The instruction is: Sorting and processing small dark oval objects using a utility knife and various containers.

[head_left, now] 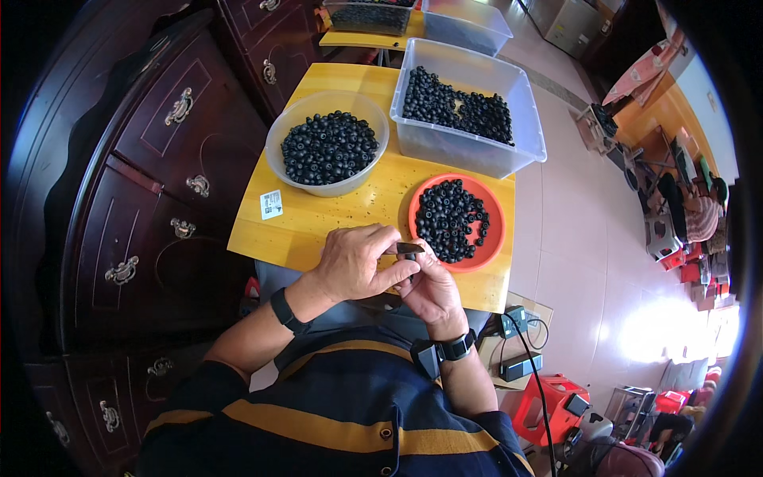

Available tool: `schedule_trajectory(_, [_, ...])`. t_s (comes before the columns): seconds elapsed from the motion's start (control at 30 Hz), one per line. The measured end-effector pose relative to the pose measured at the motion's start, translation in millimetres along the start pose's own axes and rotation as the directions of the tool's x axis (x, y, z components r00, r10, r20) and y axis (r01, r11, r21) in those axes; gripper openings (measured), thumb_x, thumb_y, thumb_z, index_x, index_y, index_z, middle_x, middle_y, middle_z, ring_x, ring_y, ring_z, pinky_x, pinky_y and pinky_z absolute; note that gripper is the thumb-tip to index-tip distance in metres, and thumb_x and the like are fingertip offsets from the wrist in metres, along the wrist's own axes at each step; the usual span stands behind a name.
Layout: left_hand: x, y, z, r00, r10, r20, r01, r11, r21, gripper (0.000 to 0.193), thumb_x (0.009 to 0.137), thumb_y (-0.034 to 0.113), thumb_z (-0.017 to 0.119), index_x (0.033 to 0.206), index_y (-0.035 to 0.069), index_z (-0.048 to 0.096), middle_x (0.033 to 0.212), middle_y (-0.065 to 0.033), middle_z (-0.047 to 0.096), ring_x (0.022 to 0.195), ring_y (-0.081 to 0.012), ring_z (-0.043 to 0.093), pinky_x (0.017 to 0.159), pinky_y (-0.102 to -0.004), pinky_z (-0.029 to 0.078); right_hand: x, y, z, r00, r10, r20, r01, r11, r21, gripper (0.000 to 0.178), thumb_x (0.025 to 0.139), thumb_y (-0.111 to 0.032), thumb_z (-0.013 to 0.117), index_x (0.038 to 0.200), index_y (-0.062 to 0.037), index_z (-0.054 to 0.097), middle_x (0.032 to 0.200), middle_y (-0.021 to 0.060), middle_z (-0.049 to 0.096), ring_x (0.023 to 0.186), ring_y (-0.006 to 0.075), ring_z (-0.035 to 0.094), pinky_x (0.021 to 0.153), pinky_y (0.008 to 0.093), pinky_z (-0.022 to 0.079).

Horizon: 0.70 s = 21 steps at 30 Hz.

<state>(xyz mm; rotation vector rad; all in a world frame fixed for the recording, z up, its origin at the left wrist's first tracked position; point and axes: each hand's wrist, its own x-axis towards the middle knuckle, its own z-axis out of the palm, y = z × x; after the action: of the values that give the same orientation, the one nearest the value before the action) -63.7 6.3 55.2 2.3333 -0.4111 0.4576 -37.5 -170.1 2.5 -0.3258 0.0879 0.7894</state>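
Observation:
Close together over the table's near edge, both hands are closed. My left hand grips a small knife, its short dark blade pointing to the right; the fingers hide the handle. Between the fingertips of my right hand is a small black ring-shaped part, mostly covered by fingers and lying just under the blade. Whether the blade touches it, I cannot tell. Just beyond my right hand stands an orange-red plate holding many similar black parts, round with a hole in the middle.
On the yellow wooden table stand a round translucent bowl and a clear rectangular bin, both holding black parts. A white label lies at left. Dark drawers line the left side. A black cable hangs at right.

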Motion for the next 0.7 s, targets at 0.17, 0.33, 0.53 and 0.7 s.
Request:
schedule_trajectory(0.17, [1.9, 0.2, 1.6, 0.999, 0.031, -0.006, -0.031, 0.999, 0.016, 0.037, 0.089, 0.042, 0.076, 0.082, 0.008, 0.062, 0.072, -0.0083, 0.066, 0.065, -0.0296, 0.068, 0.057, -0.0397, 0.051, -0.3, -0.2, -4.6, 1.000, -0.006, 0.002, 0.006, 1.000, -0.004, 0.011, 0.099, -0.011, 0.067, 0.106, -0.0105, 0.059, 0.095, -0.0024, 0.064, 0.084, 0.0101, 0.064, 0.074, 0.0267, 0.054])
schedule_trajectory(0.33, [3.4, 0.3, 2.5, 0.999, 0.039, -0.011, -0.039, 0.999, 0.009, 0.040, 0.090, 0.041, 0.075, 0.075, 0.008, 0.059, 0.069, -0.0089, 0.063, 0.063, -0.0308, 0.066, 0.055, -0.0413, 0.049, 1.4, -0.6, -10.6, 0.999, -0.015, 0.034, 0.016, 1.000, -0.013, 0.012, 0.098, -0.011, 0.067, 0.106, -0.0120, 0.059, 0.095, -0.0031, 0.064, 0.086, 0.0104, 0.064, 0.075, 0.0274, 0.054])
schedule_trajectory(0.53, [3.1, -2.3, 6.3, 0.998, 0.024, 0.050, -0.024, 1.000, 0.005, 0.042, 0.091, 0.041, 0.074, 0.072, 0.007, 0.058, 0.067, -0.0092, 0.062, 0.060, -0.0303, 0.065, 0.053, -0.0405, 0.048, 0.1, -0.6, -12.9, 0.999, -0.040, 0.002, 0.040, 0.999, -0.008, 0.012, 0.098, -0.012, 0.068, 0.106, -0.0135, 0.059, 0.093, -0.0043, 0.062, 0.086, 0.0103, 0.063, 0.074, 0.0267, 0.051])
schedule_trajectory(0.7, [2.5, -2.6, 2.1, 0.999, -0.030, 0.019, 0.032, 0.987, -0.158, 0.028, 0.087, 0.028, 0.080, 0.084, 0.006, 0.063, 0.067, -0.0062, 0.063, 0.057, -0.0209, 0.062, 0.053, -0.0339, 0.047, -1.9, -0.7, -4.1, 0.999, -0.047, 0.009, 0.047, 0.999, -0.010, 0.011, 0.099, -0.016, 0.068, 0.105, -0.0134, 0.059, 0.092, -0.0046, 0.060, 0.085, 0.0099, 0.062, 0.073, 0.0263, 0.050])
